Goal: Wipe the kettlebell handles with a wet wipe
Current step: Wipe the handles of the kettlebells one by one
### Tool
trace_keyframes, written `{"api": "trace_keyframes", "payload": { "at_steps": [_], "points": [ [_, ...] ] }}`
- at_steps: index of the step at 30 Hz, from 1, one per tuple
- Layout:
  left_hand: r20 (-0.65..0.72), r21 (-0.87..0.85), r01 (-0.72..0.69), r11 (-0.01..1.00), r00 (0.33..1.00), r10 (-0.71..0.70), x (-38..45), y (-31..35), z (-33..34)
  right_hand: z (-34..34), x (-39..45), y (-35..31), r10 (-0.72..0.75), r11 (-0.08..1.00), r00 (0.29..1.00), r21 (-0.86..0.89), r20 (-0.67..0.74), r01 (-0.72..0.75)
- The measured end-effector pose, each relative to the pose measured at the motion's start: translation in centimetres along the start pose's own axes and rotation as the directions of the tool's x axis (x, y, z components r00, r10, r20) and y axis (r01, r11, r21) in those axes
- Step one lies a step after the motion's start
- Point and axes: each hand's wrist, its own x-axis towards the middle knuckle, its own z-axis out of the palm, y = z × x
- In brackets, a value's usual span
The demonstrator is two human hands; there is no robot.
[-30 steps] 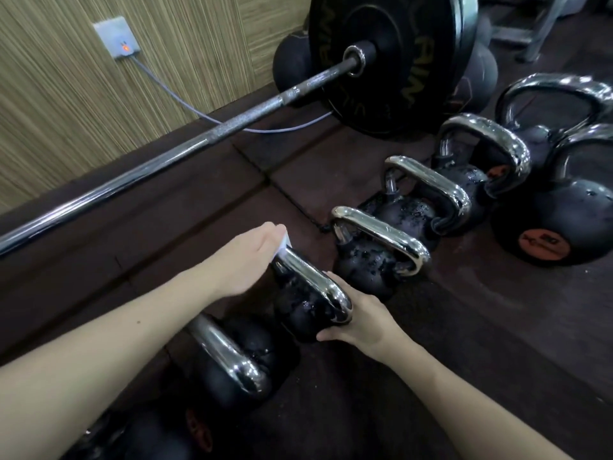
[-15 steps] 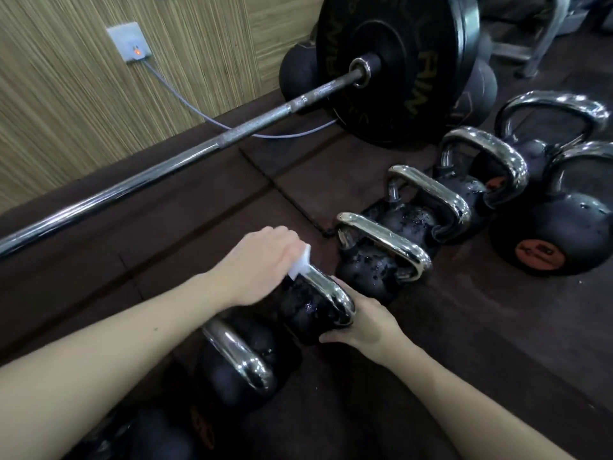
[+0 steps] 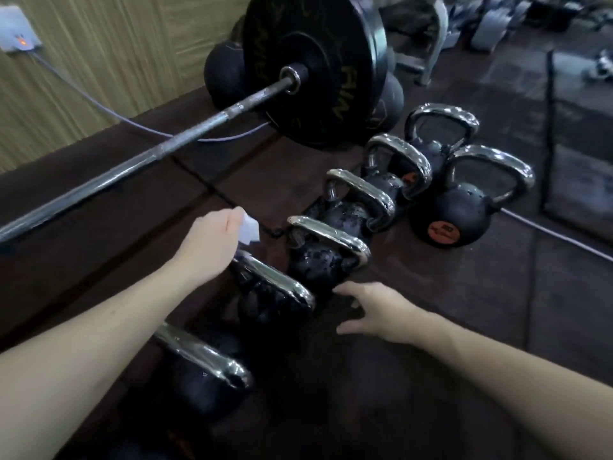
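The kettlebells [image 3: 447, 210] are black with shiny chrome handles [image 3: 326, 235]; the far right one carries an orange round label [image 3: 442, 231]. The wet wipe [image 3: 249, 230] is white. The floor [image 3: 497, 327] is dark brown, and the wall [image 3: 116, 44] at far left is streaked tan.

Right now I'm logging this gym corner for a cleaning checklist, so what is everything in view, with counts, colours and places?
kettlebells: six, black with shiny metal handles, in a row on the floor running from near to far right, one beside the row
wet wipe: one, white, held above the kettlebell row
barbell: one, grey metal bar, lying across the floor on the left
weight plate: at least one, black with yellow lettering, on the far end of the bar
wall socket: one, white with an orange light, on the wall top left
cable: one, pale, running from the socket under the bar
left hand: holds the wipe
right hand: fingers spread, beside the kettlebells
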Motion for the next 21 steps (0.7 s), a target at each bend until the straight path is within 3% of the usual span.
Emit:
{"api": "trace_keyframes", "payload": {
  "at_steps": [4, 6, 8, 10, 12, 16, 20, 21],
  "points": [
    [-0.04, 0.013, -0.04, 0.999, 0.998, 0.04, 1.2, 3.5, -0.5, -1.3, -1.2, 2.8, 0.124, 0.991, 0.992, 0.048, -0.026, -0.123],
    [-0.065, 0.013, -0.049, 0.999, 0.997, 0.049, 2.6, 4.5, 0.5, -1.9, 0.3, 4.0, 0.157, 0.977, 0.986, 0.155, -0.061, -0.146],
    [-0.012, 0.053, -0.082, 0.995, 0.996, 0.083, 3.3, 5.7, 2.2, -1.9, 2.1, 5.0, 0.143, 0.952, 0.983, 0.285, -0.111, -0.107],
    [0.128, 0.142, -0.174, 0.974, 0.979, 0.157, 3.5, 6.9, 4.3, -1.3, 3.9, 5.7, 0.119, 0.904, 0.985, 0.423, -0.123, -0.056],
    [0.231, 0.189, -0.294, 0.937, 0.941, 0.249, 3.1, 7.4, 7.2, -0.2, 5.6, 6.3, 0.094, 0.837, 0.988, 0.547, -0.121, -0.013],
    [0.237, 0.396, -0.5, 0.77, 0.866, 0.44, 2.1, 8.2, 11.4, 1.2, 6.9, 6.6, 0.044, 0.745, 0.983, 0.661, -0.18, 0.088],
    [0.306, 0.437, -0.64, 0.632, 0.766, 0.565, 1.3, 9.1, 12.4, 2.1, 7.6, 7.3, -0.018, 0.744, 0.983, 0.654, -0.185, 0.136],
    [0.327, 0.422, -0.637, 0.645, 0.771, 0.547, 1.8, 8.9, 11.7, 2.3, 7.9, 7.5, -0.018, 0.755, 0.984, 0.643, -0.175, 0.128]
  ]
}}
